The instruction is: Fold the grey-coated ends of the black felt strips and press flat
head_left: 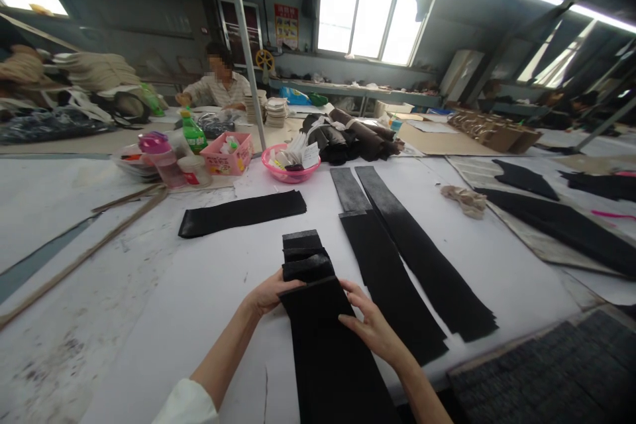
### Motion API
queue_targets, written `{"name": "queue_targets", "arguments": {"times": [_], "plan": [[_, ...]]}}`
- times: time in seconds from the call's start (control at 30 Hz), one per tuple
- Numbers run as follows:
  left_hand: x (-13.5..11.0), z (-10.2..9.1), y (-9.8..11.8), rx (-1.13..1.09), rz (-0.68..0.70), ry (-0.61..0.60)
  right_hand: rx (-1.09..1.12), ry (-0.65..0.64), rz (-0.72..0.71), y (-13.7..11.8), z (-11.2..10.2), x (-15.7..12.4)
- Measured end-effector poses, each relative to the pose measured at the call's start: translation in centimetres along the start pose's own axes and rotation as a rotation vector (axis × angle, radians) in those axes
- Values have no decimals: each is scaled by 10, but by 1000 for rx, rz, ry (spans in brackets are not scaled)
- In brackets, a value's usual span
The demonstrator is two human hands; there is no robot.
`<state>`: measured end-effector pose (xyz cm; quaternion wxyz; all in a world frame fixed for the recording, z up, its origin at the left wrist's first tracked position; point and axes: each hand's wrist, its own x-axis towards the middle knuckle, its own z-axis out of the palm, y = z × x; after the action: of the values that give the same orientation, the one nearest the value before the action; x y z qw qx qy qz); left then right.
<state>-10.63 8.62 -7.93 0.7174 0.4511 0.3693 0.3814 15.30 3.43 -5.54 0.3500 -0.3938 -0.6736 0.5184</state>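
A stack of long black fabric strips (330, 351) runs from the table toward my body, with its far end lifted a little. My left hand (272, 291) grips that far end at its left edge, some fingers hidden beneath. On the right edge my right hand (366, 318) holds the same strips, its thumb on top and fingers along the side. Just beyond lie folded black strips (307, 258), partly covered by the stack. Two long rows of black strips (392, 278) lie to the right, and a short black stack (243, 212) lies to the left.
A pink basket (293, 175) with white pieces stands at the back, beside a pink box (227, 154) and a green bottle (193, 132). A beige cloth (464, 201) lies to the right. A thin pole (247, 46) rises behind. Across the table sits a person (218, 86).
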Motion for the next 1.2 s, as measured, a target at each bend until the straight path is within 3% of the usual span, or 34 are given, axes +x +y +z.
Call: {"name": "queue_targets", "arguments": {"times": [0.17, 0.3, 0.47, 0.57, 0.7, 0.87, 1.07, 1.2], "plan": [[-4, 11, 13, 13, 73, -104, -128, 52, -27, 4, 3, 15], [-6, 10, 10, -62, 50, -112, -82, -19, -60, -2, 0, 24], [-5, -1, 1, -148, -9, -90, -19, -68, 86, 4, 12, 26], [-2, -5, 1, -241, 3, -96, 165, -96, 197, -1, 16, 19], [5, -14, -4, -390, 31, -69, 399, -167, 224, -29, 9, 2], [8, -14, -11, -541, 87, -91, 449, -196, 273, -40, 5, -21], [-29, 12, -13, -532, 3, 109, 500, -53, 409, -6, 14, -23], [-61, 34, -25, -398, -84, 216, 542, 5, 414, 1, 16, -14]]}}
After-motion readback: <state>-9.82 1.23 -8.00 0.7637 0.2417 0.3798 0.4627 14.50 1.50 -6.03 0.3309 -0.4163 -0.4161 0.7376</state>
